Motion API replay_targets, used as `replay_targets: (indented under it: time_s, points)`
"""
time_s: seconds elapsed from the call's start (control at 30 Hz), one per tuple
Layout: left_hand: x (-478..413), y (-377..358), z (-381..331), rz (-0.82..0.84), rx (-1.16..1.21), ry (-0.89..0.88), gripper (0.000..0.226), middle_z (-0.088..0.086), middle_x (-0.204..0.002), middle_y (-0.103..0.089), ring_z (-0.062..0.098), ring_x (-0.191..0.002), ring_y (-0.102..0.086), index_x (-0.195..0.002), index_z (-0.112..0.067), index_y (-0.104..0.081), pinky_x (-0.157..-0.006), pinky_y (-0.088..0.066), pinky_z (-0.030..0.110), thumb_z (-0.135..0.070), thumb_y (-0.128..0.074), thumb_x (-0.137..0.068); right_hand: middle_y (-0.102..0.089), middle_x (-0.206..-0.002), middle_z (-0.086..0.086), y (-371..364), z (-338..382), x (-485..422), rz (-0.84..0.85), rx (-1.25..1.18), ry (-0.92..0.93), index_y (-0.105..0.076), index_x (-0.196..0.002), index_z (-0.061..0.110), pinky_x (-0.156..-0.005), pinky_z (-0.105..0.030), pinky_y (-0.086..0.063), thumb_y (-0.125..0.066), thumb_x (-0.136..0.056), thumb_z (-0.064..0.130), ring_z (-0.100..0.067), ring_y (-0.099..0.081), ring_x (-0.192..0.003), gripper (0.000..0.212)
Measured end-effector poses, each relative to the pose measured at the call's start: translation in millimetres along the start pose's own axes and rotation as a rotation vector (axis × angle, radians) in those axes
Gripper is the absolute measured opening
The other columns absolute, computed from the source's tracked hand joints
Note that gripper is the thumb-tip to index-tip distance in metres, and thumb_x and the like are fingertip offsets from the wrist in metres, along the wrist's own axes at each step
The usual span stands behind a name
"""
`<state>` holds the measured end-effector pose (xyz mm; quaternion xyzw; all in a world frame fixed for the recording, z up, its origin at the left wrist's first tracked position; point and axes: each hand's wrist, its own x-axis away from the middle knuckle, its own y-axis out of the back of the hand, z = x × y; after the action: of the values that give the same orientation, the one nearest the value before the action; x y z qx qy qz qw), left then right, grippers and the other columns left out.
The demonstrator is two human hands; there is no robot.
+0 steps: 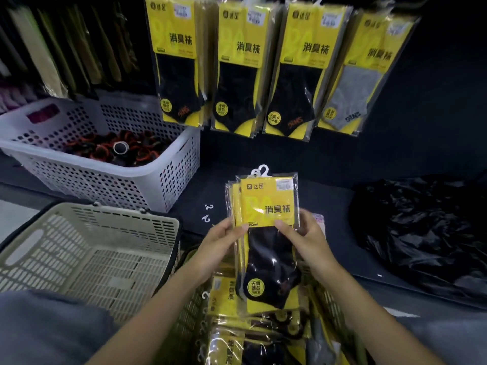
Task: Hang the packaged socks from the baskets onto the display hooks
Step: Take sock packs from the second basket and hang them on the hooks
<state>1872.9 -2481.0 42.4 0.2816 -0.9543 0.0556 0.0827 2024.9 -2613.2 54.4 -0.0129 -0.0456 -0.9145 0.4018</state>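
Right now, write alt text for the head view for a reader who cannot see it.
Both hands, left hand and right hand, hold up a fanned stack of sock packs above a basket of more packs. Four rows of hung packs show above; an empty beige basket sits left.

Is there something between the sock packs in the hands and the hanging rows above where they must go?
Nothing visible blocks the way. Both hands, left hand and right hand, hold the stack of sock packs upright, and only open dark space lies between it and the hanging black-sock packs above. The display hooks themselves are out of view.
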Motion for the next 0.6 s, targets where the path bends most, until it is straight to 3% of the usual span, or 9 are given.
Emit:
replay_targets:
  time_s: [0.07,0.23,0.43,0.6]
  points:
    - [-4.8,-6.9,-16.0,-0.011,-0.025,-0.049,0.036,-0.010,-0.108,-0.071,0.006,-0.095,-0.068,-0.114,-0.032,-0.062,-0.071,-0.052,0.015,-0.045,-0.058,-0.081,-0.068,-0.097,0.009,9.0,21.3,-3.8,-0.105,0.010,0.109,-0.057,-0.109,0.020,-0.072,-0.011,-0.050,-0.073,-0.070,0.036,0.004,-0.063,-0.083,0.045]
    - [-25.6,-28.9,-55.4,-0.001,-0.045,-0.164,0.029,-0.013,-0.109,-0.071,0.002,-0.101,-0.065,-0.114,-0.029,-0.062,-0.076,-0.049,0.008,-0.034,-0.062,-0.085,-0.072,-0.092,0.002,34.9,68.4,-11.3,-0.165,-0.109,0.200,-0.062,-0.095,0.015,-0.078,-0.024,-0.056,-0.070,-0.069,0.032,-0.013,-0.066,-0.088,0.032]
    - [-52.8,-64.3,-103.9,-0.056,0.034,-0.334,0.045,-0.012,-0.103,-0.073,0.004,-0.097,-0.068,-0.104,-0.032,-0.067,-0.075,-0.052,0.015,-0.054,-0.068,-0.065,-0.074,-0.096,-0.008,74.3,110.9,-29.0,-0.211,-0.202,0.251,-0.063,-0.095,0.010,-0.085,-0.030,-0.055,-0.065,-0.083,0.024,-0.020,-0.069,-0.091,0.018]
    - [-75.3,-73.8,-147.4,-0.189,0.175,-0.436,0.030,-0.006,-0.093,-0.076,0.009,-0.085,-0.072,-0.103,-0.022,-0.070,-0.063,-0.054,0.015,-0.038,-0.066,-0.077,-0.074,-0.094,-0.002,116.5,142.4,-47.3,-0.354,-0.201,0.285,-0.063,-0.095,0.018,-0.097,-0.045,-0.049,-0.057,-0.093,0.023,-0.021,-0.067,-0.095,0.008]
